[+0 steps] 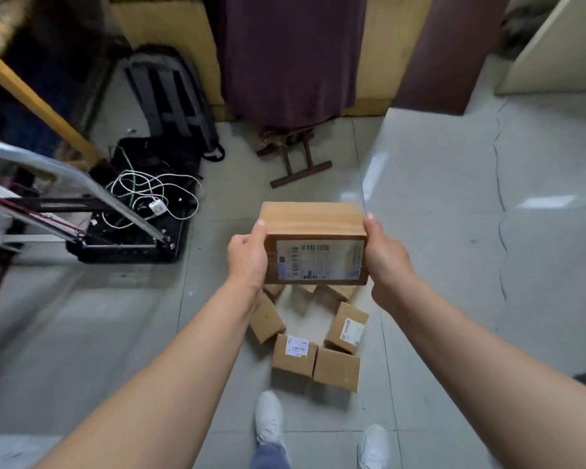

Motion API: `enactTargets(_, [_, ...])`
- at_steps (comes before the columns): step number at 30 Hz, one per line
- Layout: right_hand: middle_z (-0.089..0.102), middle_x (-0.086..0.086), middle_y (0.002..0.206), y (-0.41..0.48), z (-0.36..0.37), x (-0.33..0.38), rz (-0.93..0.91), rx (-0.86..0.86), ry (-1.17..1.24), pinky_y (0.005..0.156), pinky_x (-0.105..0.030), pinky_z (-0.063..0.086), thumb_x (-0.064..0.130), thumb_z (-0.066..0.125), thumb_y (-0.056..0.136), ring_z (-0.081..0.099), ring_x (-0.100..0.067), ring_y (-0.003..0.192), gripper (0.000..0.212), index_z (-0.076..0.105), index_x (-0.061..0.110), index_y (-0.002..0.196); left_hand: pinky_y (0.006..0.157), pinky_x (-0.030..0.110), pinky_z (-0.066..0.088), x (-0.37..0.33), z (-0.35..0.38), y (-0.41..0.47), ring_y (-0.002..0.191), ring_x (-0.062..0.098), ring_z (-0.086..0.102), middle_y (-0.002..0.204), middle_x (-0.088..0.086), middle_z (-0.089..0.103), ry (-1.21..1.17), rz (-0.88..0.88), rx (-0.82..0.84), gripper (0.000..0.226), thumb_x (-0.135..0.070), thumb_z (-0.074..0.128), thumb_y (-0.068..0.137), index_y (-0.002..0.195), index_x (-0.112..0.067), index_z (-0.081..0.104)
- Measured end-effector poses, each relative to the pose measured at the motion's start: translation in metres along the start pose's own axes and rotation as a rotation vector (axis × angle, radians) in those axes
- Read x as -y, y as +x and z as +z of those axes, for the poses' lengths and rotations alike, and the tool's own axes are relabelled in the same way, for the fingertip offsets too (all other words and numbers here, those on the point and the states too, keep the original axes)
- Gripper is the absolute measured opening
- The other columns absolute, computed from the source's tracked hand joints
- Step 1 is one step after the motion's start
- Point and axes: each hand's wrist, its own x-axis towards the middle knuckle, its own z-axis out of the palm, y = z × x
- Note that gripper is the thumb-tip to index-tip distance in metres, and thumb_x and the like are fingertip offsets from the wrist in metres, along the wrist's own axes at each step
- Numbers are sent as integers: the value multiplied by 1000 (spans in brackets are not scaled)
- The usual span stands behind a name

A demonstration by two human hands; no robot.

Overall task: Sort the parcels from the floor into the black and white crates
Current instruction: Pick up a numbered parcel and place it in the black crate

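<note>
On the floor [454, 333] just ahead of the feet lies a loose cluster of small parcels [295, 353], well below the hands. Above them, a larger box [313, 243] is held off the floor, clamped between the left hand [246, 258] and the right hand [388, 257], one palm on each short end. Its long axis runs left to right, label facing the person. Beyond and to the left stands a black crate [129, 255], holding cables, on the left hand's side. The white crate cannot be identified. The coming move probably requires a carry to the left if this box belongs in the black crate.
</note>
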Motion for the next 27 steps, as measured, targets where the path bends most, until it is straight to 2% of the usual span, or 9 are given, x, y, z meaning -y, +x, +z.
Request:
enactTargets(5, [63,-10,100,-83,-1,78,-128,15,8,74,-38,53,56,47,89,62,-26,89,52,58,7,105,62,31,45,-86,-47,-66,79,24,56,91,11,61,-83,91,-34,30,-40,50,94,86,-11,52])
enactTargets(8, [64,-7,93,-124,4,110,-204,45,23,64,-33,49,55,46,89,62,-22,85,47,59,11,94,74,38,47,-127,-77,-98,86,27,58,95,13,61,-125,152,-48,28,-38,53,92,83,-12,52])
enactTargets(10, [65,-8,96,-146,8,125,-250,76,32,64,-31,48,55,45,90,63,-22,88,49,58,9,101,75,40,46,-148,-96,-116,88,29,59,94,14,60,-141,191,-52,26,-37,57,87,82,-12,51])
enactTargets(14, [63,-9,110,-185,13,145,-319,155,-17,90,-45,50,57,45,88,61,-27,99,54,57,9,111,62,32,44,-172,-128,-151,72,25,59,81,9,61,-177,254,-85,15,-26,58,80,82,-12,53])
enactTargets(16, [59,-8,118,-202,14,153,-348,199,-60,95,-48,47,59,45,88,58,-28,104,59,55,10,119,56,28,42,-177,-141,-170,66,20,57,80,6,60,-208,274,-112,11,-19,54,82,90,-11,55])
enactTargets(18, [54,-7,125,-218,14,159,-373,239,-121,95,-47,47,61,43,87,56,-28,106,63,53,10,123,60,30,43,-179,-153,-188,74,20,55,90,6,59,-235,294,-129,27,-15,49,83,110,-12,57])
enactTargets(21, [54,-5,119,-236,15,157,-408,326,-178,88,-43,47,63,43,87,55,-25,97,50,54,16,100,80,38,46,-173,-170,-211,97,24,53,115,8,57,-254,306,-181,50,-10,43,84,134,-16,50])
enactTargets(25, [60,-5,98,-262,22,151,-460,416,-247,83,-42,46,59,44,89,56,-22,85,43,54,18,78,67,31,43,-158,-195,-244,85,22,52,87,2,63,-291,299,-232,40,-3,38,80,100,-19,69])
enactTargets(27, [56,1,87,-278,30,147,-499,458,-282,79,-40,46,57,43,90,53,-18,82,45,52,16,75,80,37,46,-147,-211,-258,96,28,54,100,8,65,-288,288,-296,46,-2,39,76,111,-15,67])
